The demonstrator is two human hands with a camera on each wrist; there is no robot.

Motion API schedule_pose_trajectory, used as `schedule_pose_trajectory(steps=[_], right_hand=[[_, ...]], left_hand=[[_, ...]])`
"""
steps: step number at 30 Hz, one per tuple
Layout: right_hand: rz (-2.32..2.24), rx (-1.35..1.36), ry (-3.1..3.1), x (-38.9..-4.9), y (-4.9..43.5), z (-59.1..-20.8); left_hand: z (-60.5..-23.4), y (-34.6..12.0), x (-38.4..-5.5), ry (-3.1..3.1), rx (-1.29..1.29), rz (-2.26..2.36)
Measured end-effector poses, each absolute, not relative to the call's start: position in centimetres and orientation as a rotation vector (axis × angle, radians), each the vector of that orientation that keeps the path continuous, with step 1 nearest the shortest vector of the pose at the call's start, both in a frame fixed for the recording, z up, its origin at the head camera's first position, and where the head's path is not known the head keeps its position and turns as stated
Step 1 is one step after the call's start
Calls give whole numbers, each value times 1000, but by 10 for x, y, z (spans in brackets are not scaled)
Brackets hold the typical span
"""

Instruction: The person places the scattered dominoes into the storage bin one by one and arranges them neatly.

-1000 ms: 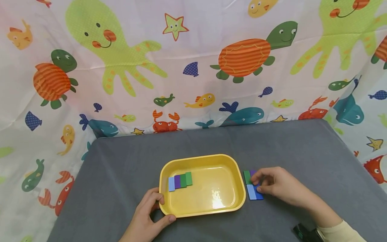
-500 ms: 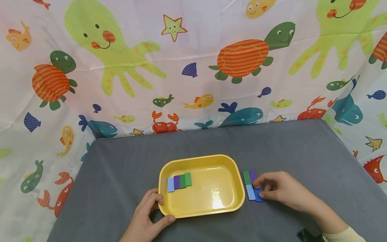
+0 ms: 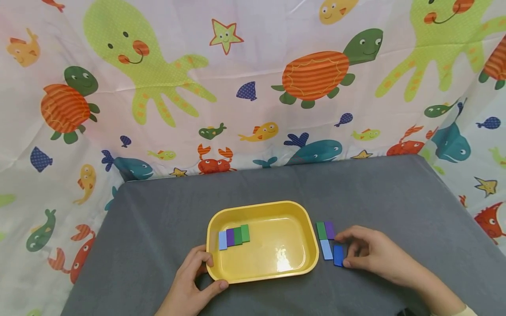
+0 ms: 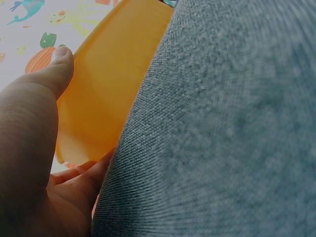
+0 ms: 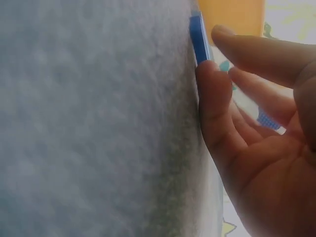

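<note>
The right hand [image 3: 375,254] has its thumb touching a small dark blue flat tile [image 3: 338,256], which lies on the gray cloth-covered table [image 3: 371,193], just outside the yellow shiny tray [image 3: 284,245]. The first finger is bent above the tile with a little gap, so the fingers are apart there and not pinching. The left hand [image 3: 189,281] is wrapped around the near left corner of the tray, its thumb and fingers clamped on the rim.

To get hold of the tile well, it would help to bring the first finger down to the edge across from the thumb and squeeze softly. The tile is thin, so a hard push could make it slip.

Watch the edges on its left: a light blue flat tile [image 3: 326,249] is just beside it, with a thin gap. A purple flat tile [image 3: 329,230] and a green flat tile [image 3: 321,231] sit side by side a bit farther up. To the right there is more room to wiggle. The tray's side is a raised wall, so anything going over must be lifted above it
</note>
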State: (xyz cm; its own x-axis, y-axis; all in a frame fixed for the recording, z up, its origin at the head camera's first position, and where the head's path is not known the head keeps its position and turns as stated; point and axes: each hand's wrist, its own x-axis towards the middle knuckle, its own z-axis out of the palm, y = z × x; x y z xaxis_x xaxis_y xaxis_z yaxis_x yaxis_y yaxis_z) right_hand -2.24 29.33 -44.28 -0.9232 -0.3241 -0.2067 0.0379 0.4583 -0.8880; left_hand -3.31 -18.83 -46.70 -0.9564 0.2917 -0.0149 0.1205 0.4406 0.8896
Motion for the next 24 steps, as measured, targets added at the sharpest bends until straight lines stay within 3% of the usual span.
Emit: schedule_pose_trajectory(steps=[24], right_hand=[[-1386,-353,2521,-14,285,-453]], left_hand=[[-470,-190,-33,2524,438,1563]])
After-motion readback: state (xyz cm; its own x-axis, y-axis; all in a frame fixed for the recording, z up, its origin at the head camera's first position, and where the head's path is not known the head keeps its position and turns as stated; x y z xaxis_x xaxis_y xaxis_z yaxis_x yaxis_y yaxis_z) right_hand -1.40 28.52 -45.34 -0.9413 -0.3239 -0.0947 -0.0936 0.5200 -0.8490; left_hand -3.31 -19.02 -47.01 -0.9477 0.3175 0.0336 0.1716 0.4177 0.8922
